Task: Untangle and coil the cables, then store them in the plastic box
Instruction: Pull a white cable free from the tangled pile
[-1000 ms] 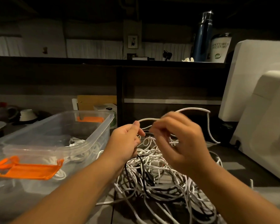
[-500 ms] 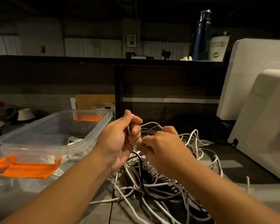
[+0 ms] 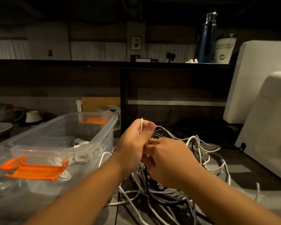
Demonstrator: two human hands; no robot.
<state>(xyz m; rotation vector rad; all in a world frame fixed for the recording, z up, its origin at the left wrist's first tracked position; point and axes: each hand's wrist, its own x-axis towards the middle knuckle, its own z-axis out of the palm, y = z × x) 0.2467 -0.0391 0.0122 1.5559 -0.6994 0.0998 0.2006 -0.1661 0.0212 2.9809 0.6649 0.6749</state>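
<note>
Now drawn close together, two hands work at a single strand. The white cable (image 3: 141,125) stands upright, pinched between the thumb and forefinger of the left hand (image 3: 134,143) and showing just above the knuckles. The rest of it drops out of sight behind the palm toward the tangle (image 3: 169,192) heaped near the middle of the tabletop (image 3: 243,161).

A second ago a white strand arched in a wide loop held high between both hands. That loop has since been gathered in, and the right hand (image 3: 168,158) has dropped to the crown of the heap, pressed against the left. Its fingers curl downward among the cords, but the back of the hand hides them, so whether they grip a strand cannot be told.

The move reads as a coil being started or a snag being picked free, not a cable ready for storing. Most of the work appears to lie ahead, judging by the mass of white and dark cords knotted below the wrists.

Just beside the left forearm, toward the tabletop's left edge, the plastic box (image 3: 102,140) stands open. A coiled cable (image 3: 79,142) already lies inside, and an orange latch (image 3: 34,171) is flipped outward at its near end.
</note>
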